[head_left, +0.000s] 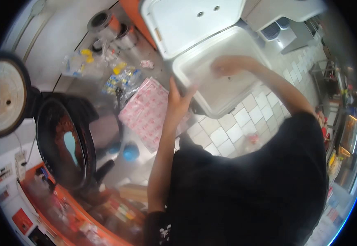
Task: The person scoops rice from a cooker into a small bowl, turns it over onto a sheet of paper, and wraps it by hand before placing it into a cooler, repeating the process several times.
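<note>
A white lidded box (221,110), like a cooler, stands with its lid (186,24) raised. My left hand (179,100) is at the box's left corner, with thumb and fingers on either side of the rim. Inside the box is my right hand (226,67), its fingers curled downward and smeared by motion. Whether it holds anything cannot be made out. The box's inside looks pale and hazy. Beside my left forearm lies a stack of pink-patterned sheets (147,112) in clear plastic.
At left stands an open black cooker (90,143) with brown food and a pale blue paddle (70,143) in it. Plastic bags (123,82) and metal containers (104,24) sit on the steel counter. White tiles (244,104) cover the floor. An orange shelf (76,213) is at lower left.
</note>
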A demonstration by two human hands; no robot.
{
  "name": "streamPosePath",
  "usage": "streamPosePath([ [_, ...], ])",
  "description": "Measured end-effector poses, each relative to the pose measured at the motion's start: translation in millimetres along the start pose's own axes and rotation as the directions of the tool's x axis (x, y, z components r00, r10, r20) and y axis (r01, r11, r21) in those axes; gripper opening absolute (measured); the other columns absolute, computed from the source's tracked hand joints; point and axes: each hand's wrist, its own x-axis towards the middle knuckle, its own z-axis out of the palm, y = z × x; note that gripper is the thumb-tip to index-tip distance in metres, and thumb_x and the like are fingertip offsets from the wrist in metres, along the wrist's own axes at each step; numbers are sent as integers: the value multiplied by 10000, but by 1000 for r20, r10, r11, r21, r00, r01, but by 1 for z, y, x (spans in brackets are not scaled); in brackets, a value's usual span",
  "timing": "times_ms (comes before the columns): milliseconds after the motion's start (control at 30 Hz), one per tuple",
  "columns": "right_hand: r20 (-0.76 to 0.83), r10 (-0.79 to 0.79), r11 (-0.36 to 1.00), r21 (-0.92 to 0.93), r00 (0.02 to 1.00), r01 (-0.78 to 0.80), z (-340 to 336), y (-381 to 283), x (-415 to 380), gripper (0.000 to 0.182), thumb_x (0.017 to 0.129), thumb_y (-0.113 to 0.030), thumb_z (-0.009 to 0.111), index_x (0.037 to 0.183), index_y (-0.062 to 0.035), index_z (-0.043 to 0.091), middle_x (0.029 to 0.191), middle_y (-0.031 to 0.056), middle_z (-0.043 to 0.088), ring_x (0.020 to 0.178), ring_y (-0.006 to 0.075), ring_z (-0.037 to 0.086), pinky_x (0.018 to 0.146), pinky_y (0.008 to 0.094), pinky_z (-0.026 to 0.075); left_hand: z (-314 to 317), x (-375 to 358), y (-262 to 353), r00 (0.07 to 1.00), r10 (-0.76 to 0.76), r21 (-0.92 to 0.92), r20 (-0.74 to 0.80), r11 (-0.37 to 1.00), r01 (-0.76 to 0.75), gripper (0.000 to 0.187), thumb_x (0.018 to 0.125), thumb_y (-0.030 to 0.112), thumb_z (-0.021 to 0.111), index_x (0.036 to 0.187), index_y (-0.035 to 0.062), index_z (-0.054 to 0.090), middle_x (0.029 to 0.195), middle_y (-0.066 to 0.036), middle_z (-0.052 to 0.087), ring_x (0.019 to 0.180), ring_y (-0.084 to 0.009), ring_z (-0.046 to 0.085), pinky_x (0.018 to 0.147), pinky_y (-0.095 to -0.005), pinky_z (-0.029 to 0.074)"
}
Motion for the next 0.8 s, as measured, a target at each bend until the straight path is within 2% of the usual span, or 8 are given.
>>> streamPosePath([
  [200,434,-2,195,884,901,-425,52,-122,-151,115,832,-111,782,857,-9,737,783,100,692,783,182,664,740,333,535,-6,4,-38,988,110,113,-112,989,-97,849,890,368,748,1471,-73,312,1419,-273,472,1292,-346,500,1084,-403,401],
  [267,301,427,643,562,853,-520,171,-81,-186,270,887,-151,717,1135,-46,700,943,127,699,943,241,672,866,380,544,-22,-18,-37,990,105,29,-89,994,-103,772,921,358,724,1480,-15,344,1413,-247,491,1159,-314,604,989,-378,478],
  [333,-36,646,549,-672,762,-497,278,-68,-221,378,853,-391,687,1014,-49,714,909,150,697,994,324,679,876,445,533,-45,-52,-34,991,110,101,-80,990,-101,385,966,227,672,1248,-18,580,1165,-144,665,1072,-206,639,924,-333,509],
  [400,316,540,757,223,780,-615,285,-83,-189,389,915,-383,672,756,-29,699,732,154,669,760,286,670,757,405,518,-87,-88,-60,997,63,256,-44,965,-50,227,969,184,656,1045,-30,658,968,-123,701,888,-191,676,811,-335,530],
  [500,-62,431,748,583,900,-318,299,-146,-95,187,953,-169,639,886,5,662,862,195,681,828,340,666,770,421,512,-140,-163,-89,980,-143,588,-141,784,200,209,969,194,646,992,-12,662,913,-145,694,809,-268,682,730,-384,520],
  [633,-621,259,902,430,740,46,282,-170,71,334,924,64,466,1237,9,568,1195,262,601,1140,435,576,977,458,462,-184,-148,-170,946,197,753,-258,654,69,271,956,214,649,1126,5,627,1130,-191,653,1044,-327,649,870,-427,502],
  [700,-766,80,988,147,638,53,289,-131,149,354,946,13,465,1285,20,566,1265,263,589,1185,423,559,1021,452,446,-201,-106,-190,870,484,968,92,160,-191,619,911,375,679,1388,33,485,1460,-212,458,1374,-352,435,1094,-475,368],
  [800,-744,-125,991,-61,656,120,284,-93,204,426,962,-86,501,1379,-1,522,1384,237,538,1299,393,497,1108,467,368,-202,-95,-170,967,255,952,12,294,-90,994,816,579,699,1546,52,277,1625,-178,219,1513,-348,181,1212,-484,182],
])
